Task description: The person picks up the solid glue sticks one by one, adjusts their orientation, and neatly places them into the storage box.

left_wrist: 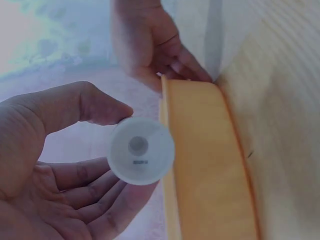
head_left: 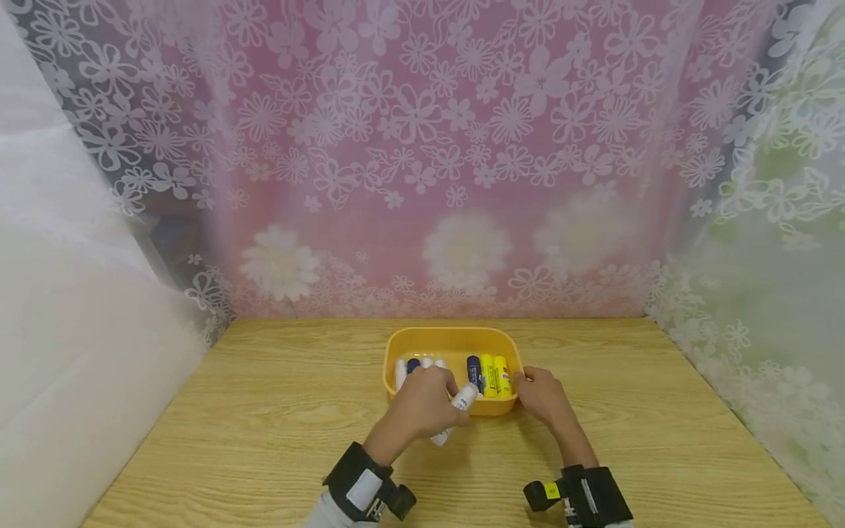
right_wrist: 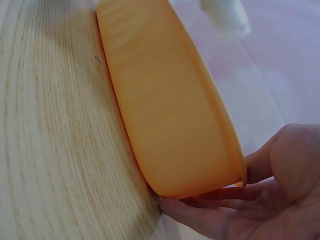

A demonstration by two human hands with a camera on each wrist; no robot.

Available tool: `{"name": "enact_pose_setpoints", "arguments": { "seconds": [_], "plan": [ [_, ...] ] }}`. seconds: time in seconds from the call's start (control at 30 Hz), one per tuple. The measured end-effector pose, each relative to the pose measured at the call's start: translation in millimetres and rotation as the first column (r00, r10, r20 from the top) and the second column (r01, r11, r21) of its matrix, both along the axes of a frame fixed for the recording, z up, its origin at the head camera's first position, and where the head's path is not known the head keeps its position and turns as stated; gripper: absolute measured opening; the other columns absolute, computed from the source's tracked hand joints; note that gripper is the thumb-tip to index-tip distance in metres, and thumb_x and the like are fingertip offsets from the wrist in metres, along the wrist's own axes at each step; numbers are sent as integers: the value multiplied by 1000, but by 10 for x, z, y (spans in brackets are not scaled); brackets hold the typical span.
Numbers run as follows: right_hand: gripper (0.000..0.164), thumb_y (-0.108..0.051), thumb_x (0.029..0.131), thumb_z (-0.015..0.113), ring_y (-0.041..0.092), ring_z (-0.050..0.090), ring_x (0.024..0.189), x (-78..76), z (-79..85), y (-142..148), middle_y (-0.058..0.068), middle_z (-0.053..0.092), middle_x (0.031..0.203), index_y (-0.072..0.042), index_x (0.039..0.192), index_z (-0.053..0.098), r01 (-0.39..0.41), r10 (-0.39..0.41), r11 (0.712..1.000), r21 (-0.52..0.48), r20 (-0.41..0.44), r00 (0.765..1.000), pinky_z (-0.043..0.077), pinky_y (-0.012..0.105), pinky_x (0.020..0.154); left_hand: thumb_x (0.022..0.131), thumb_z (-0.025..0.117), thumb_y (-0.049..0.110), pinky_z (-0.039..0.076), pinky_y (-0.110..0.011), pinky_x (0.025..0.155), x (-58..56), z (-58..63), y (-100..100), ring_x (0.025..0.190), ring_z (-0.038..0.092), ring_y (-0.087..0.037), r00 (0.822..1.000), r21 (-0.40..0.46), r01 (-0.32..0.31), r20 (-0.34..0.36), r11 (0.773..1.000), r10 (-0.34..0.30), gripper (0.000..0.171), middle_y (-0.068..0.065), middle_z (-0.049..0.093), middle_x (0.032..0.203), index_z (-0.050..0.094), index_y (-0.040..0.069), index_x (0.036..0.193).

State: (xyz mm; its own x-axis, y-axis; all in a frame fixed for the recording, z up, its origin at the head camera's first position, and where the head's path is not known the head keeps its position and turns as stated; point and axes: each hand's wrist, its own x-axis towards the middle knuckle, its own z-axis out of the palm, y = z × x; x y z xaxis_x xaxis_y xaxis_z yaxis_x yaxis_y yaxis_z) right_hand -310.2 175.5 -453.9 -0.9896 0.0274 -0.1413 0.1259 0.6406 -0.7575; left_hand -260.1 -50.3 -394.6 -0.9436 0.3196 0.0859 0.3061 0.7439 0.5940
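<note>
My left hand (head_left: 422,407) pinches a white glue stick (head_left: 465,397) between thumb and fingers, in front of a yellow plastic bin (head_left: 455,337). The round end of that stick faces the camera in the left wrist view. At the bin's right end my right hand (head_left: 544,396) grips the rim, thumb at the edge and fingers along the outside near the base. Inside on the right lie a dark blue glue stick (head_left: 473,372) and two yellow glue sticks (head_left: 503,376). White sticks (head_left: 400,374) and a dark-topped one (head_left: 413,364) lie on the left, partly hidden by my left hand.
The bin stands on a wood-grain table (head_left: 290,440). A floral curtain (head_left: 436,183) hangs along the table's back edge, with pale sheeting (head_left: 79,293) on the left and more floral sheeting (head_left: 779,315) on the right.
</note>
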Motion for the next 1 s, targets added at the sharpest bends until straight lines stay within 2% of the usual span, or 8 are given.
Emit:
{"name": "enact_pose_setpoints", "arguments": {
  "seconds": [0.27, 0.4, 0.6, 0.77, 0.9, 1.0],
  "plan": [
    [43, -23, 107, 40, 22, 57, 86, -12, 28, 18, 12, 62, 96, 7, 132, 59, 4, -4, 1000, 12, 11, 1000, 44, 29, 68, 79, 84, 19, 51, -23, 47, -209, 423, -66, 54, 60, -12, 1000, -12, -24, 1, 1000, 24, 28, -3, 66, 78, 72, 2, 97],
    [43, -23, 107, 40, 23, 58, 86, -4, 28, 23, 13, 64, 97, 8, 132, 58, 0, 0, 1000, 4, 12, 1000, 46, 29, 67, 80, 84, 20, 49, -24, 49, -329, 556, -85, 55, 58, -14, 999, -29, -34, -33, 999, 33, 26, -4, 65, 77, 72, 3, 96],
    [42, -22, 106, 41, 23, 59, 86, 3, 11, 16, 13, 65, 98, 8, 129, 60, 8, -8, 1000, 3, 4, 1000, 46, 29, 68, 81, 82, 20, 46, -23, 47, -485, 587, -60, 50, 54, -13, 999, 20, -37, -15, 999, 38, 18, -2, 62, 65, 71, 6, 80],
    [42, -22, 106, 42, 22, 60, 88, -5, -9, -13, 14, 67, 101, 7, 131, 59, 5, -5, 1000, -10, 5, 1000, 48, 30, 71, 82, 82, 18, 41, -23, 46, -650, 581, -56, 47, 48, -13, 999, -39, -40, -34, 998, 39, 27, 0, 52, 56, 63, 9, 66],
    [43, -22, 107, 41, 22, 61, 89, -8, -10, -20, 16, 68, 105, 8, 133, 58, 10, -9, 1000, -8, 4, 1000, 50, 31, 71, 82, 82, 17, 43, -23, 48, -822, 609, -54, 49, 50, -14, 997, -71, -68, -29, 995, 66, 29, -1, 51, 57, 60, 8, 66],
    [43, -22, 107, 41, 23, 62, 89, -3, -4, -18, 16, 68, 105, 8, 133, 58, 12, -12, 1000, -8, 2, 1000, 51, 31, 71, 82, 82, 14, 50, -24, 52, -916, 633, -44, 53, 55, -17, 995, -53, -102, 8, 993, 102, 23, -5, 58, 63, 65, 4, 72]
  ]
}}
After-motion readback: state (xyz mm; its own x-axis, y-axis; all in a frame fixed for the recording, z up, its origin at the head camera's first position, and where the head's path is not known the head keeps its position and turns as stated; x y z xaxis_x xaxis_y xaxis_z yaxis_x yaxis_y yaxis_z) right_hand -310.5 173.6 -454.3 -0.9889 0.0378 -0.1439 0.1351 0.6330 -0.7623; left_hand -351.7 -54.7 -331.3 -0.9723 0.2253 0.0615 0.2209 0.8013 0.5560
